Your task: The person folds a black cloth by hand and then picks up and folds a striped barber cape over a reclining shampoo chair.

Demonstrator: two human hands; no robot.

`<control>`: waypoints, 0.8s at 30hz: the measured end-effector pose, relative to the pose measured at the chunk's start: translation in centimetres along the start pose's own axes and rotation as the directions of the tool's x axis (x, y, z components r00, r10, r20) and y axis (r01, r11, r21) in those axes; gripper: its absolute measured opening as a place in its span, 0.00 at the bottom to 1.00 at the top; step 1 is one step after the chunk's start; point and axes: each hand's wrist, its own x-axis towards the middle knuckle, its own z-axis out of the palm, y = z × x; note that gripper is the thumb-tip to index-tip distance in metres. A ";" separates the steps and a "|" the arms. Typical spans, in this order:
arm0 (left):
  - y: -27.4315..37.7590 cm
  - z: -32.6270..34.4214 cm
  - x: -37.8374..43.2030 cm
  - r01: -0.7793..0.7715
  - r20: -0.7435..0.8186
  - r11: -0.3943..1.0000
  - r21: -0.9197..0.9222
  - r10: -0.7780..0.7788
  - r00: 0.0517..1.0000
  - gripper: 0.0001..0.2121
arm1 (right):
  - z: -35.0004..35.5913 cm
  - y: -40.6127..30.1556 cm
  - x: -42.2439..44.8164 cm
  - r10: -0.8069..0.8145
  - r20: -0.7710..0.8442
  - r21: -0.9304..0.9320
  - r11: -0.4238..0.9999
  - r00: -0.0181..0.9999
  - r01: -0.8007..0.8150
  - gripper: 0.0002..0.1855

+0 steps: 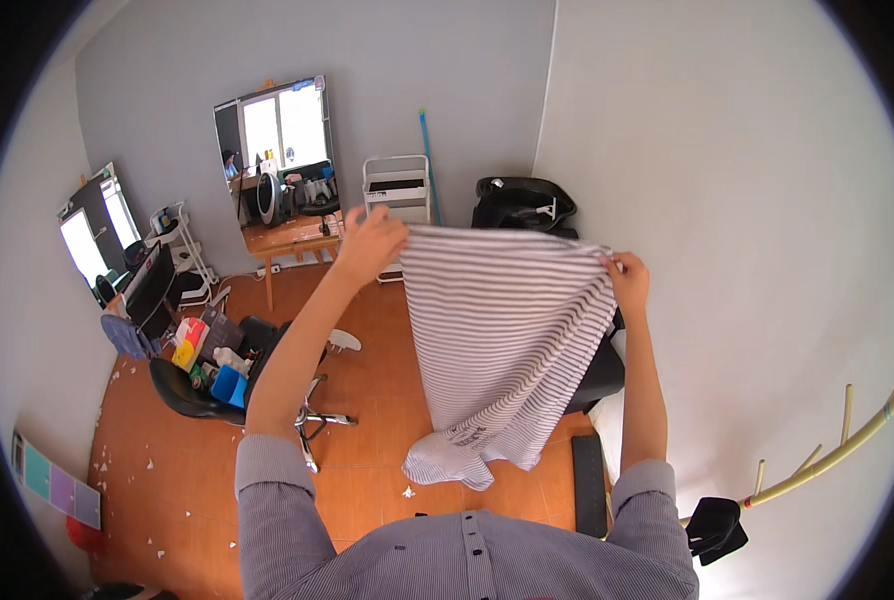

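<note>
A striped white-and-dark cloth garment (pixel 507 307), which looks like a knit shirt, hangs stretched between my two hands. My left hand (pixel 375 244) pinches its upper left corner, and my right hand (pixel 629 281) grips the upper right corner. Diagonal folds run down from the right-hand corner. The lower end is bunched and bears dark print; it hangs low over the tiled floor, and I cannot tell whether it touches. Behind the cloth, a black shampoo basin (pixel 525 202) is partly hidden.
To the left, a black salon chair (pixel 191 386) is piled with boxes and a blue container (pixel 229 385). Further back stand a leaning mirror (pixel 278 161) and a white trolley (pixel 396 180). A bamboo-like rack (pixel 814 454) is at the right. White scraps litter the orange floor (pixel 191 480).
</note>
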 end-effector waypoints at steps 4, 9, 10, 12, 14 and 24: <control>-2.0 -2.1 3.5 0.154 0.011 0.983 0.102 -0.155 0.988 0.07 | 0.2 -4.3 4.7 0.210 0.036 0.057 0.976 0.977 -0.212 0.13; -2.4 -4.0 6.7 0.261 -0.116 0.932 0.251 -0.239 0.964 0.08 | 1.1 -5.7 8.7 0.275 0.000 0.094 0.957 0.962 -0.273 0.15; -2.5 -4.5 7.0 0.249 -0.129 0.932 0.263 -0.222 0.966 0.08 | 1.3 -6.0 9.0 0.218 -0.100 -0.010 0.975 0.971 -0.220 0.15; -2.7 -5.6 7.1 0.175 -0.097 0.968 0.182 -0.160 0.982 0.07 | 1.6 -5.8 9.5 0.147 -0.193 -0.115 0.978 0.970 -0.172 0.15; -2.9 -6.1 6.7 0.102 -0.066 0.990 0.100 -0.096 0.993 0.07 | 2.5 -4.8 9.6 0.217 -0.188 -0.094 0.967 0.958 -0.237 0.15; -3.3 -3.4 5.5 0.012 0.171 0.989 0.145 -0.037 0.985 0.07 | 4.7 -1.7 8.9 0.240 -0.082 0.063 0.970 0.967 -0.236 0.16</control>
